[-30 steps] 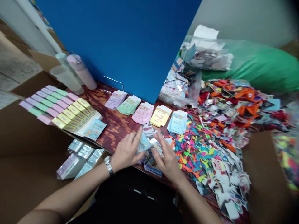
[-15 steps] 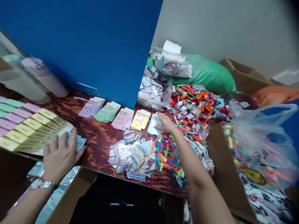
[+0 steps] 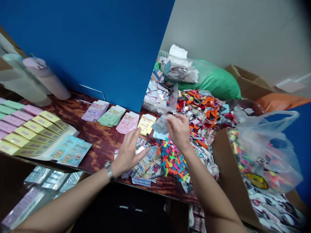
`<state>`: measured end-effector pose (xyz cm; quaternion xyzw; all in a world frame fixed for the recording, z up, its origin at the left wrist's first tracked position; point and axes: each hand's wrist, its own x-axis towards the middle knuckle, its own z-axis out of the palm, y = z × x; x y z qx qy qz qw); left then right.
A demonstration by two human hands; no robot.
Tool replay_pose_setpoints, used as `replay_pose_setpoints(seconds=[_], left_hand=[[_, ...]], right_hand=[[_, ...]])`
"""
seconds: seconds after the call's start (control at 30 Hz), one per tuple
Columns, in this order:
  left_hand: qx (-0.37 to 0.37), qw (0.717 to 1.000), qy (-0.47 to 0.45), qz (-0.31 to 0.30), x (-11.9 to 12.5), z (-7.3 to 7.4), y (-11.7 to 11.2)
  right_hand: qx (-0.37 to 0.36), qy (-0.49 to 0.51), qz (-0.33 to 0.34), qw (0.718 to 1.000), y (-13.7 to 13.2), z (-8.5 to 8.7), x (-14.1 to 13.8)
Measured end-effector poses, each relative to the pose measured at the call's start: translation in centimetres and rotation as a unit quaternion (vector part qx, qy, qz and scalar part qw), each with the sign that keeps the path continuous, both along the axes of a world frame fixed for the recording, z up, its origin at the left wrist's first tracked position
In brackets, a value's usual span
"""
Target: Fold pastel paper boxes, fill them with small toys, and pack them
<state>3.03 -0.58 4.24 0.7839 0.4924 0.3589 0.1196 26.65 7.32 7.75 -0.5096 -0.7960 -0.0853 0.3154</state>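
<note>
Raised over the table, my right hand (image 3: 179, 131) pinches a light blue flat packet (image 3: 160, 125) by its right side. Below it lies the rest of the blue stack (image 3: 159, 136). My left hand (image 3: 128, 150) hovers over a heap of printed cards (image 3: 143, 171), fingers spread and holding nothing. To the left of the blue stack runs a row of flat packet stacks: yellow (image 3: 147, 124), pink (image 3: 128, 123), green (image 3: 111, 116) and purple (image 3: 95, 110). Two blue cards (image 3: 71, 150) lie by the rows of folded yellow boxes (image 3: 36, 131).
Small bright balloons (image 3: 173, 158) are heaped right of the cards. Behind them rise a pile of mixed small items (image 3: 206, 110) and a clear bin (image 3: 159, 94). A cardboard box (image 3: 225, 174) and a plastic bag (image 3: 274, 155) stand right. Bottles (image 3: 48, 79) stand left.
My left hand has left the blue cards by the yellow boxes and moved right, over the card heap. My right hand has lifted a light blue packet off its stack.
</note>
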Motion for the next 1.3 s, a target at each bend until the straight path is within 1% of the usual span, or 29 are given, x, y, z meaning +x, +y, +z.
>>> replay_pose_setpoints(seconds=[0.07, 0.1, 0.13, 0.2, 0.27, 0.33, 0.37, 0.43, 0.5, 0.53, 0.6, 0.67, 0.73, 0.8, 0.87, 0.9, 0.93, 1.0, 1.07, 1.1, 1.13, 1.17, 1.2, 1.23, 1.3], left_hand=[[-0.002, 1.000, -0.026, -0.012, 2.6, 0.1, 0.6], [0.003, 0.999, -0.030, -0.012, 3.5, -0.1, 0.8], [0.007, 0.999, -0.031, -0.009, 4.1, -0.4, 1.0], [0.009, 0.999, -0.035, 0.006, 4.7, -1.1, 1.1], [-0.011, 0.999, -0.047, 0.018, 4.4, -1.9, 0.8], [-0.060, 0.996, -0.062, 0.025, 3.8, -2.4, 0.4], [-0.087, 0.993, -0.070, 0.030, 3.5, -2.6, 0.1], [-0.124, 0.988, -0.085, 0.043, 2.9, -2.8, -0.4], [-0.132, 0.986, -0.090, 0.051, 2.5, -2.7, -0.9], [-0.132, 0.986, -0.087, 0.047, 2.3, -2.7, -1.0], [-0.125, 0.989, -0.077, 0.020, 2.1, -2.5, -1.3], [-0.111, 0.991, -0.072, -0.020, 2.0, -2.3, -1.4], [-0.099, 0.991, -0.073, -0.053, 1.8, -2.3, -1.4], [-0.087, 0.991, -0.070, -0.070, 1.6, -2.5, -1.4], [-0.066, 0.993, -0.058, -0.078, 1.3, -2.9, -1.4], [-0.055, 0.994, -0.048, -0.081, 1.2, -3.1, -1.5], [-0.043, 0.995, -0.039, -0.084, 1.1, -3.2, -1.5], [-0.020, 0.995, -0.026, -0.092, 0.9, -3.4, -1.6], [-0.007, 0.995, -0.018, -0.100, 0.7, -3.5, -1.7], [-0.005, 0.995, -0.012, -0.101, 0.6, -3.4, -1.8], [-0.008, 0.995, -0.004, -0.098, 0.6, -3.4, -1.9], [-0.014, 0.996, 0.007, -0.091, 0.6, -3.3, -2.0], [-0.022, 0.996, 0.019, -0.082, 0.7, -3.2, -2.0], [-0.030, 0.996, 0.034, -0.072, 0.7, -3.1, -2.1], [-0.047, 0.995, 0.069, -0.055, 0.9, -2.8, -2.2]], right_hand=[[-0.008, 0.041, 0.040, 0.998, -2.9, 1.1, -1.7], [-0.018, 0.074, 0.043, 0.996, -4.2, 1.3, -2.5], [-0.038, 0.112, 0.042, 0.992, -5.2, 1.4, -3.2], [-0.085, 0.191, 0.033, 0.977, -6.7, 1.0, -4.2], [-0.130, 0.243, 0.040, 0.960, -7.5, 0.5, -4.8], [-0.135, 0.253, 0.050, 0.957, -8.0, -0.2, -5.2], [-0.117, 0.245, 0.048, 0.961, -8.2, -0.5, -5.3], [-0.055, 0.212, 0.032, 0.975, -8.7, -1.3, -5.5], [-0.012, 0.172, 0.021, 0.985, -9.4, -2.1, -5.7], [-0.011, 0.160, 0.023, 0.987, -9.7, -2.5, -5.8], [-0.051, 0.157, 0.039, 0.986, -10.2, -3.1, -5.9], [-0.108, 0.180, 0.065, 0.975, -10.6, -3.4, -6.0], [-0.153, 0.204, 0.095, 0.962, -10.9, -3.3, -6.0], [-0.174, 0.227, 0.113, 0.952, -11.0, -3.0, -6.0], [-0.184, 0.288, 0.101, 0.934, -11.1, -2.7, -6.2], [-0.194, 0.334, 0.085, 0.918, -11.1, -2.7, -6.3], [-0.211, 0.382, 0.067, 0.897, -11.0, -2.7, -6.4], [-0.256, 0.466, 0.043, 0.846, -10.7, -2.9, -6.7], [-0.300, 0.515, 0.042, 0.802, -10.4, -3.3, -6.9], [-0.315, 0.530, 0.044, 0.786, -10.2, -3.5, -6.9], [-0.322, 0.539, 0.044, 0.777, -10.1, -3.6, -6.9], [-0.328, 0.537, 0.042, 0.776, -10.0, -3.7, -6.8], [-0.331, 0.525, 0.035, 0.783, -10.0, -3.6, -6.8], [-0.330, 0.503, 0.025, 0.798, -10.0, -3.4, -6.8], [-0.308, 0.440, 0.002, 0.843, -10.2, -2.8, -6.8]])
